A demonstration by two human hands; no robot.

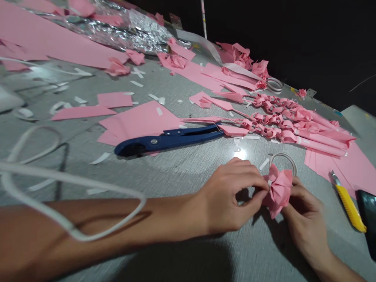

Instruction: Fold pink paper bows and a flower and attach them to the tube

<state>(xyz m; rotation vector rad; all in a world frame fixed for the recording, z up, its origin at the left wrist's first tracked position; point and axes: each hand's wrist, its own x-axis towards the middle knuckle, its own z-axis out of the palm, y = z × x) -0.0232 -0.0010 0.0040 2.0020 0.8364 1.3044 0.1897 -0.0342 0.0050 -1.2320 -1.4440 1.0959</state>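
A pink folded-paper flower (279, 192) is held over the table in my right hand (307, 213), its fingers curled behind the petals. My left hand (232, 196) reaches across from the left, thumb and index finger pinched together at the flower's left edge. A small white bit, perhaps tape, shows on the petal beside those fingertips. Just behind the flower, a clear tape roll (284, 156) is partly covered by it. Part of the right fingers is hidden by the flower.
Pink paper chains (276, 117) and pink sheets (143, 121) lie beyond my hands. A dark blue tool with a pivot screw (170, 139) rests there. On the right are a yellow cutter knife (349, 205) and a black phone-like object (368, 219). A white cable (102, 231) loops across my left forearm.
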